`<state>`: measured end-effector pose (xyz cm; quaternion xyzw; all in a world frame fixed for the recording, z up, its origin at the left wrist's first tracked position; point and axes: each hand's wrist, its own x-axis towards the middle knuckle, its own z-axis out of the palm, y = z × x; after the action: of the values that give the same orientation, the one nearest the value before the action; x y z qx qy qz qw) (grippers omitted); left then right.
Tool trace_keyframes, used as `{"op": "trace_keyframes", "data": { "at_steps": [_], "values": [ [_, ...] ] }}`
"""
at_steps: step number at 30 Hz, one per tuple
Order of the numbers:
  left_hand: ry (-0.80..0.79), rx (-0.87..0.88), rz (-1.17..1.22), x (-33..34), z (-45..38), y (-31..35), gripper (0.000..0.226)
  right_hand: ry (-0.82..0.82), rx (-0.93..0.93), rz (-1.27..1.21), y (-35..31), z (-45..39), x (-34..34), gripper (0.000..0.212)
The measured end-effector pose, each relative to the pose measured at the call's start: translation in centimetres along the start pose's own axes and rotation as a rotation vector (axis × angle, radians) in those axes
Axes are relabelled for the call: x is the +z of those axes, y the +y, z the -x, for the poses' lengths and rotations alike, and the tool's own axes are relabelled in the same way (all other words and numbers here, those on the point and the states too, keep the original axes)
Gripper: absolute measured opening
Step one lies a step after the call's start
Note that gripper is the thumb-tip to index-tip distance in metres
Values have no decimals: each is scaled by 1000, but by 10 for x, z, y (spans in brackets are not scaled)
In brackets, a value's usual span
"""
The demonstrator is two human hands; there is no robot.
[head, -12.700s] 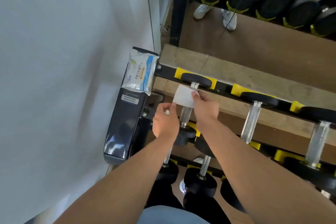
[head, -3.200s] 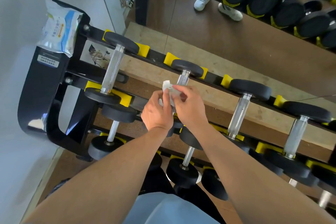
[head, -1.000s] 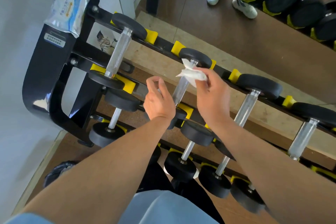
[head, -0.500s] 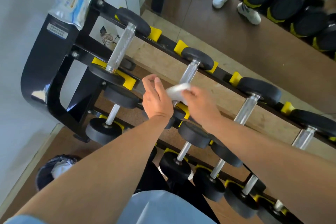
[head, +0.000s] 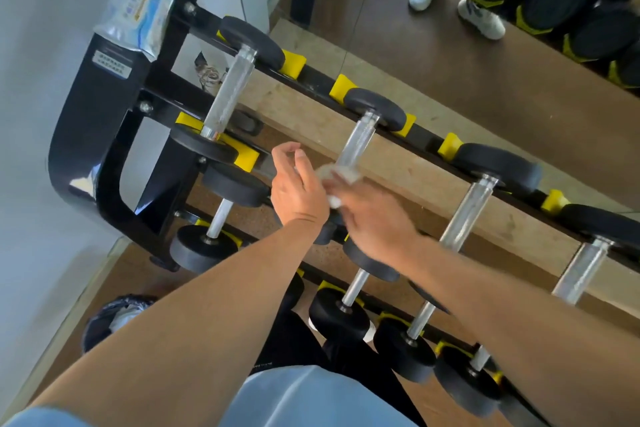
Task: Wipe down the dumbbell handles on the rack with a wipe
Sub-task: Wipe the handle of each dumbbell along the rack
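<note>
Head view: near the centre of the frame the right hand holds a crumpled white wipe against the lower end of the knurled silver handle of the second dumbbell on the top tier of the black steel rack with yellow cradles. The hand is motion-blurred, so I cannot tell how its fingers wrap the wipe, only that the wipe sits between them and the metal. The left hand hovers just to the left of the wipe, fingers loosely curled and thumb apart, holding nothing that shows.

The relation that matters: this handle's long axis runs diagonally, from the hands at centre up and to the right toward its black rubber head. The unwiped length lies up-frame of the grip, so the next stroke likely slides up along that line, and the right hand is the nearer one. Right of it, the thicker silver handle of the third dumbbell runs parallel. A blue-and-white pack of wipes lies on the rack's end at upper left.
</note>
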<state>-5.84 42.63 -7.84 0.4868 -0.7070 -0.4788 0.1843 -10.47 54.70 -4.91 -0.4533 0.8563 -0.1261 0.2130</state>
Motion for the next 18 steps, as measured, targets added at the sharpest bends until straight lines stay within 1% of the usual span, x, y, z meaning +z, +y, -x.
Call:
{"op": "trace_keyframes", "data": {
  "at_steps": [1, 3, 4, 5, 6, 7, 8, 9, 10, 11, 12, 13, 14, 16, 18],
  "values": [
    [0, -4, 4, 0, 0, 0, 22, 17, 94, -185, -11, 8, 3, 42],
    [-6, -7, 3, -1, 1, 1, 22, 137, 320, -539, -25, 12, -3, 29],
    [-13, -8, 0, -1, 1, 2, 22, 229, 408, -620, -28, 8, -11, 26],
    [-17, -7, -2, -1, 0, 3, 23, 341, 458, -624, -26, 0, -20, 26],
    [-18, -6, -4, -1, 0, 2, 23, 454, 451, -585, -23, -10, -32, 26],
    [-15, -4, -7, 0, 0, 2, 23, 543, 376, -526, -22, -20, -47, 28],
    [-12, -1, -6, 0, -1, 2, 22, 599, 223, -415, -20, -30, -57, 34],
    [-11, 2, -5, 0, -1, 2, 22, 583, 33, -231, -15, -41, -64, 41],
    [-10, 4, -3, 0, -2, 2, 22, 492, -150, 4, -1, -52, -65, 44],
    [-9, 4, -1, 0, -2, 2, 22, 348, -267, 217, 13, -61, -64, 45],
    [-11, 1, -2, 0, -1, 2, 22, 187, -288, 354, 26, -67, -61, 44],
    [-14, -3, -6, 0, -1, 2, 22, 87, -265, 411, 35, -69, -56, 43],
    [-15, -1, -8, 0, -1, 3, 22, 55, -228, 399, 37, -65, -50, 43],
    [-23, 12, -12, 0, -1, 2, 22, 72, -136, 298, 22, -44, -30, 38],
    [-44, 8, -14, -2, -1, 3, 22, 80, 5, 137, -3, -12, -8, 42]
  ]
}}
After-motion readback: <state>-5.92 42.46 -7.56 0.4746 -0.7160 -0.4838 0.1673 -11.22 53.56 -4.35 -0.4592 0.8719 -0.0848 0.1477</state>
